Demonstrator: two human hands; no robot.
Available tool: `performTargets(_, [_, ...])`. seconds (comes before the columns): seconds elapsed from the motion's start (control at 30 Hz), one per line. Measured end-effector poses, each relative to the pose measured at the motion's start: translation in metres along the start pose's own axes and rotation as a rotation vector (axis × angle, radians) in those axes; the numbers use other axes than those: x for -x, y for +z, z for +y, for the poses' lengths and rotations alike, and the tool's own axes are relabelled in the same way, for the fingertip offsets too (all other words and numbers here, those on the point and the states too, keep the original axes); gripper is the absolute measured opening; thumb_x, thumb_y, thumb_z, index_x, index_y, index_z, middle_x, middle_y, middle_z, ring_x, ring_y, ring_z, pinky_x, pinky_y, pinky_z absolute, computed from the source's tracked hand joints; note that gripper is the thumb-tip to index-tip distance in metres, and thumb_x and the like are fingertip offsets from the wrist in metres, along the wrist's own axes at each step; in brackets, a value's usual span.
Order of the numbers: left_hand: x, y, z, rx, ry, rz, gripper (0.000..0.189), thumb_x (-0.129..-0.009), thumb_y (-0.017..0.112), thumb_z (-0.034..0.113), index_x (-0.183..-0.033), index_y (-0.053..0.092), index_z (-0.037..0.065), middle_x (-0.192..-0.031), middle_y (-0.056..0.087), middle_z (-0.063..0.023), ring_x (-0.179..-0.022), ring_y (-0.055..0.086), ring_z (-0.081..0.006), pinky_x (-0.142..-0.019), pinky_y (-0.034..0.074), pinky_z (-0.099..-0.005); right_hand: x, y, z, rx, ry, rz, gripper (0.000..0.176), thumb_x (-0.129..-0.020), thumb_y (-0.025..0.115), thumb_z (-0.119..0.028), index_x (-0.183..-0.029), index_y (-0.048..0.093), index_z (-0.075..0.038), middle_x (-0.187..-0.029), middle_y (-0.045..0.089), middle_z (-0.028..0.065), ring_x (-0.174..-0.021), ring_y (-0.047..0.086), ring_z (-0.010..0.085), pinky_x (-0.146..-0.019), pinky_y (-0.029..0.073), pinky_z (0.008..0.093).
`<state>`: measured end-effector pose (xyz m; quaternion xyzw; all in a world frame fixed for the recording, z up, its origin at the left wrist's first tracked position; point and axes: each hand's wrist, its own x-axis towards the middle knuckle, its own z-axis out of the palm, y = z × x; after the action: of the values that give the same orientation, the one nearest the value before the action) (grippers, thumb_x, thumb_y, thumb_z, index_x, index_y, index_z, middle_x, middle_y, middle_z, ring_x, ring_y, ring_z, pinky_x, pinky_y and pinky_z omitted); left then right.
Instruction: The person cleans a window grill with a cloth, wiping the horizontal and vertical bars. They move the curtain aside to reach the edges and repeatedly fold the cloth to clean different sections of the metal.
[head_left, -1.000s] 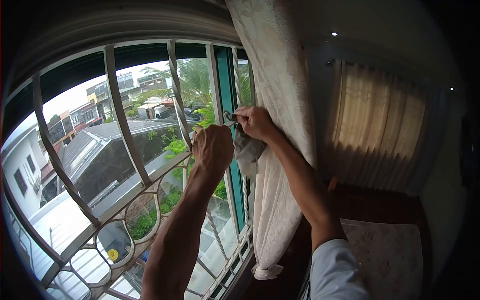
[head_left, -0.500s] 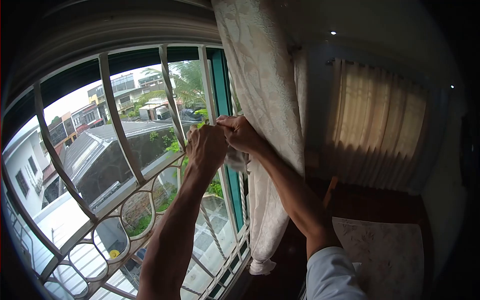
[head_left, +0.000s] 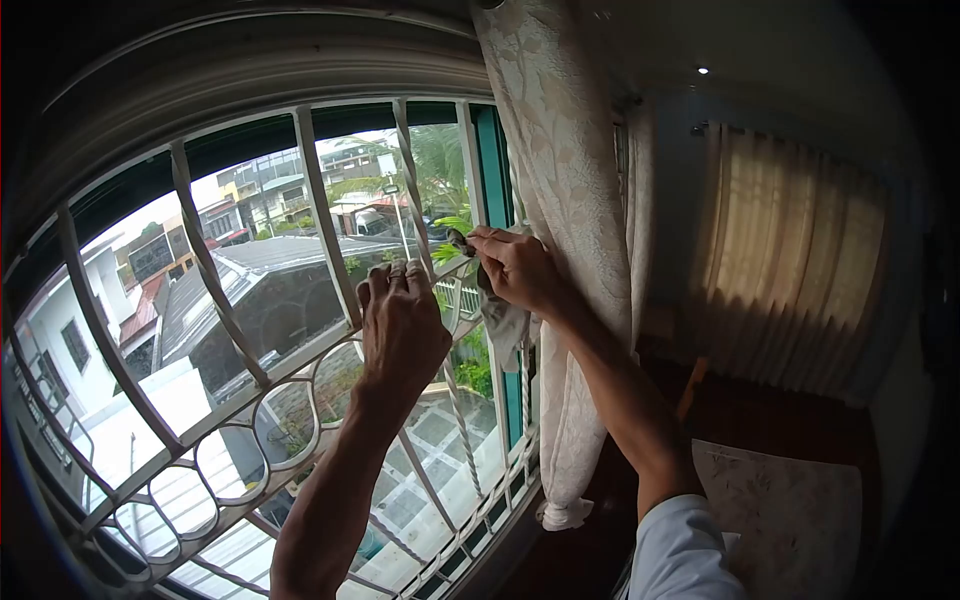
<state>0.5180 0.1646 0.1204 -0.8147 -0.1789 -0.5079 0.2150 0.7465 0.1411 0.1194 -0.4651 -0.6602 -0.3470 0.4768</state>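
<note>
A white metal window grille (head_left: 322, 345) with twisted bars and a curved lower pattern fills the view's left half. My left hand (head_left: 402, 335) has its fingers curled over the grille's horizontal rail; the far side of the grip is hidden. Further right, my right hand (head_left: 518, 268) pinches a greyish cloth (head_left: 503, 325), which hangs below the fingers. A dark bunched end of the cloth pokes out toward the grille beside a vertical bar. Close behind my right wrist hangs a pale patterned curtain (head_left: 575, 190), gathered in a long bundle.
A green window frame (head_left: 492, 165) stands behind the grille. Outside are roofs, plants and a tiled yard. A second curtain (head_left: 800, 250) covers a window across the dark room. A pale patterned surface (head_left: 780, 500) lies at the lower right.
My hands have moved apart: the left is lower on the grille rail, the right is to the right with the cloth. The whole view has shifted, placing the window further right.
</note>
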Motion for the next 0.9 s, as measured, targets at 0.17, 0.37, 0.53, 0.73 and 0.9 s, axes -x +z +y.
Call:
performTargets(0.17, [-0.007, -0.003, 0.002, 0.164, -0.176, -0.154, 0.050, -0.068, 0.059, -0.007, -0.117, 0.060, -0.018, -0.107, 0.065, -0.0334, -0.108, 0.058, -0.0478, -0.098, 0.046, -0.0537, -0.006, 0.020, -0.033, -0.189, 0.178, -0.108, 0.021, -0.092, 0.063, -0.006, -0.106, 0.076, 0.000, -0.109, 0.074, 0.0203, -0.098, 0.074, 0.0311, -0.089, 0.058, 0.0361])
performTargets(0.37, [-0.016, -0.020, 0.003, 0.268, -0.248, -0.193, 0.036, -0.070, 0.051, -0.007, -0.103, 0.061, -0.016, -0.101, 0.065, -0.0360, -0.102, 0.061, -0.0516, -0.093, 0.049, -0.0545, -0.011, 0.017, -0.009, -0.084, 0.250, -0.118, 0.018, -0.090, 0.066, -0.006, -0.103, 0.077, 0.001, -0.091, 0.076, 0.0206, -0.078, 0.077, 0.0302, -0.074, 0.060, 0.0368])
performTargets(0.53, [-0.025, -0.020, 0.000, 0.407, -0.299, -0.207, 0.025, -0.066, 0.054, -0.005, -0.088, 0.063, -0.012, -0.087, 0.065, -0.0341, -0.092, 0.062, -0.0510, -0.086, 0.049, -0.0553, -0.018, 0.013, -0.036, -0.170, 0.176, -0.116, 0.018, -0.092, 0.067, -0.007, -0.105, 0.076, 0.001, -0.095, 0.075, 0.0224, -0.087, 0.077, 0.0243, -0.076, 0.058, 0.0343])
performTargets(0.73, [-0.023, -0.025, 0.002, 0.386, -0.348, -0.289, 0.027, -0.069, 0.061, -0.004, -0.095, 0.064, -0.012, -0.099, 0.067, -0.0312, -0.104, 0.060, -0.0473, -0.094, 0.049, -0.0504, 0.037, -0.011, -0.066, -0.974, 0.764, 0.056, 0.021, -0.099, 0.063, -0.010, -0.108, 0.075, 0.003, -0.092, 0.074, 0.0024, -0.077, 0.068, 0.0098, -0.071, 0.055, 0.0283])
performTargets(0.9, [0.005, -0.016, 0.005, 0.458, -0.179, 0.042, 0.035, -0.074, 0.053, -0.008, -0.108, 0.065, -0.010, -0.112, 0.067, -0.0324, -0.105, 0.064, -0.0496, -0.092, 0.051, -0.0532, 0.125, -0.011, -0.107, -1.572, 0.923, 0.149, 0.037, -0.104, 0.058, -0.019, -0.131, 0.061, 0.006, -0.120, 0.072, 0.0144, -0.096, 0.072, 0.0181, -0.088, 0.058, 0.0325])
